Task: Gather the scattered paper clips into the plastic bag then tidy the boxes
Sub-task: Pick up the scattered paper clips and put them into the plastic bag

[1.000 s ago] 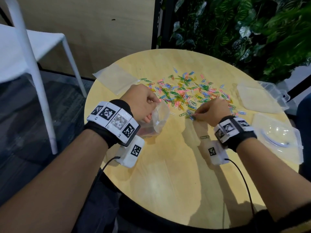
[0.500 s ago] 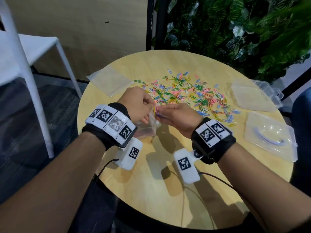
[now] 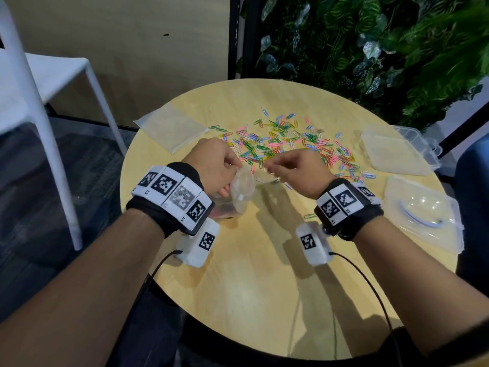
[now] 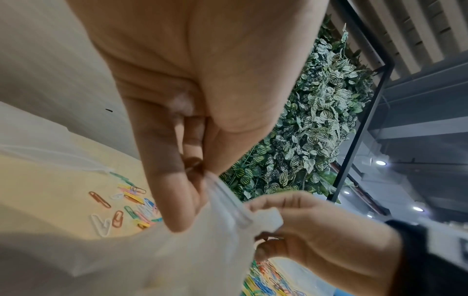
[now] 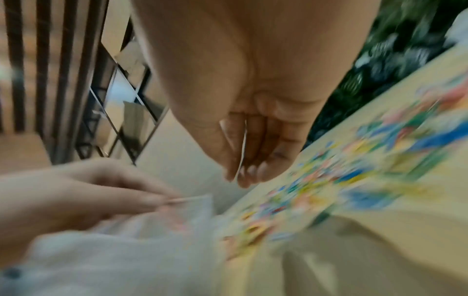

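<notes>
Left hand pinching bag rim; right hand curled, content unclear (blurred); bag limp, slippery, grip rim; clips light, pinch few.

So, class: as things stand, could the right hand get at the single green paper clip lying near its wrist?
Probably yes. The right hand hovers above the table, the green paper clip lies alone on bare wood, and nothing covers it. The hand would have to draw back towards the person.
</notes>
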